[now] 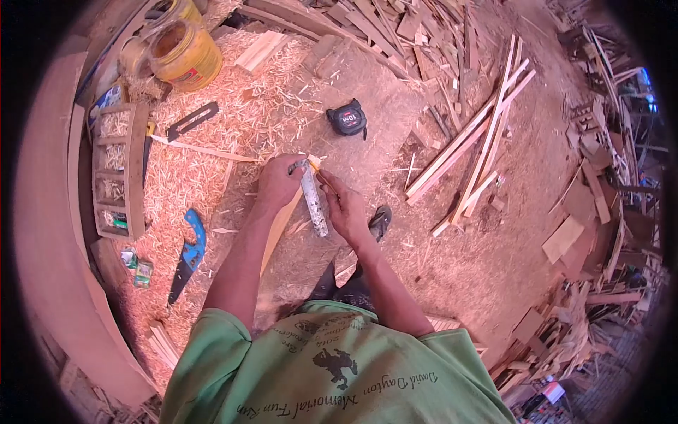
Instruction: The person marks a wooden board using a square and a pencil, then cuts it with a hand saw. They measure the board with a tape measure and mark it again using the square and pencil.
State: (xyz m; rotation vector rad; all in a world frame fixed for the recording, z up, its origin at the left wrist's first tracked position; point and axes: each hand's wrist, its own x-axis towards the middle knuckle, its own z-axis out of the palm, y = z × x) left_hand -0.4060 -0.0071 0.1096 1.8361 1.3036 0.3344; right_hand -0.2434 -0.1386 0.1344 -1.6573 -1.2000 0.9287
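Near the middle of the head view, my left hand (280,181) is closed around the top end of a light wooden board (281,227) and the head of a try square. The square's whitish, spotted blade (315,205) points down toward me between my hands. My right hand (341,205) pinches a thin yellow pencil (314,164) at the board's top end, beside the square. A black tape measure (347,118) lies just beyond my hands.
A blue-handled saw (192,244) and a wooden tray (116,169) lie to the left among shavings. A yellow bucket (185,56) stands at the upper left. Long wooden strips (466,134) lie at the right, with scrap wood (565,239) farther right.
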